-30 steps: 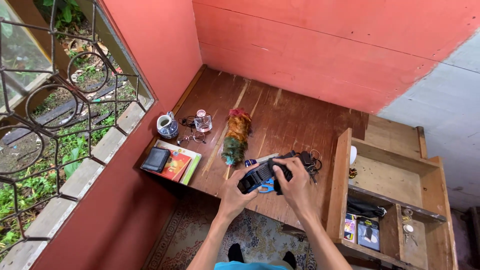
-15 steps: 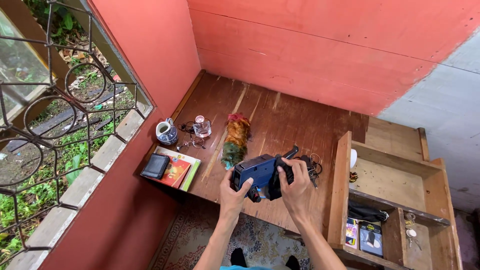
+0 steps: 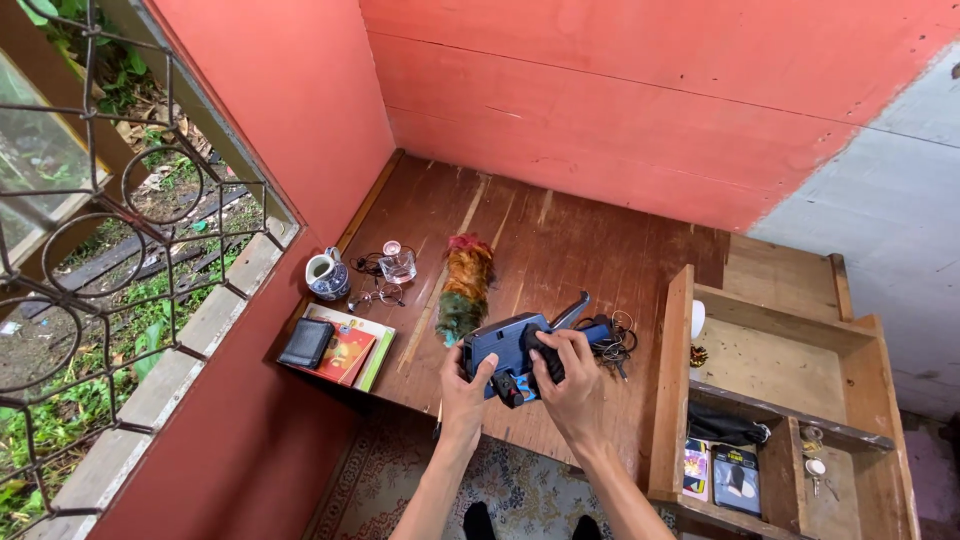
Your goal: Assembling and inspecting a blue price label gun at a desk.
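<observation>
Both my hands hold a blue and black hand-held gun-shaped tool point(image 3: 520, 350) above the front edge of a dark wooden table point(image 3: 560, 250). My left hand point(image 3: 465, 385) grips its left end. My right hand point(image 3: 565, 375) wraps its black grip from the right. Just left of the tool a feather duster point(image 3: 467, 287) with red, orange and green feathers lies on the table. A tangle of black cord with a key ring point(image 3: 620, 340) lies behind my right hand.
At the table's left edge sit a blue and white jug point(image 3: 326, 274), a small glass bottle point(image 3: 397, 262), eyeglasses point(image 3: 378, 295) and a black wallet point(image 3: 306, 343) on colourful books point(image 3: 352, 350). A wooden shelf unit point(image 3: 790, 400) stands right. A grilled window point(image 3: 110, 250) is left. Patterned rug below.
The tool has been turned and raised slightly in my hands, its blue body now facing up. My right hand shifted onto the black grip. The view came a little closer.
</observation>
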